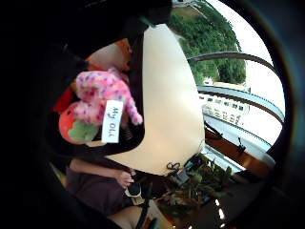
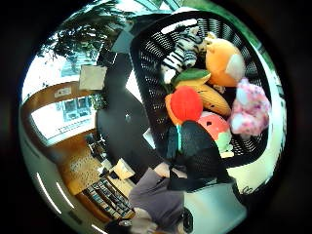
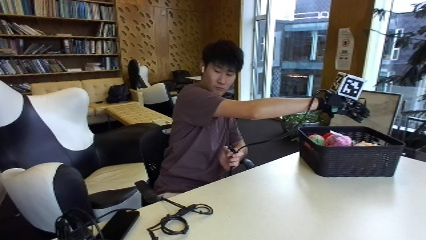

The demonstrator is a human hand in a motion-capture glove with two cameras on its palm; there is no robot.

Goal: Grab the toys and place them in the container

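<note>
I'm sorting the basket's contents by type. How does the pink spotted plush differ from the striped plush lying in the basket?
The pink spotted plush is pink with darker speckles; the striped plush is black and white. The pink one carries a white paper tag, seen in the little finger side view; no tag shows on the striped one. They lie at opposite ends of the black basket. Both are soft toys already inside it.

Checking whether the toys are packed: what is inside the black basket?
The black basket holds a pink plush, striped plush, orange plush and red-orange toy. Anything beneath them is hidden.
</note>
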